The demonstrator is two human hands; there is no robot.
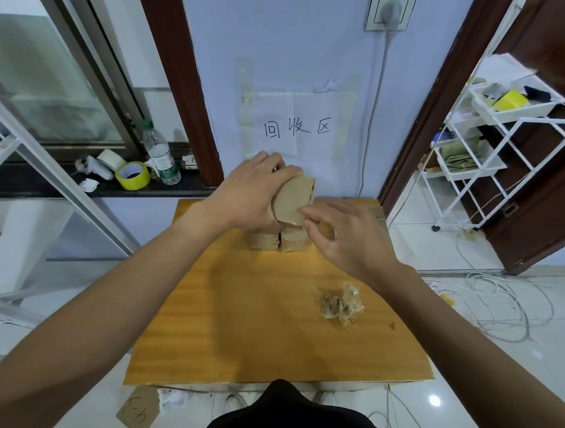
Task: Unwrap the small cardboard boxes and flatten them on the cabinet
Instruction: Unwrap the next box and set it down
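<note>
My left hand (252, 192) grips a small brown cardboard box (292, 199) and holds it above the far middle of the wooden cabinet top (261, 328). My right hand (346, 234) pinches at the box's lower right corner, where clear tape shows. Right under the held box, two more taped small boxes (279, 241) stand side by side on the cabinet. A crumpled wad of peeled clear tape (341, 305) lies on the cabinet's right side.
A sheet of paper with handwriting (296, 128) is taped to the wall behind the cabinet. The left sill holds a yellow tape roll (133, 175) and a plastic bottle (160, 155). A white wire rack (497, 144) stands right, cables (507, 303) on the floor.
</note>
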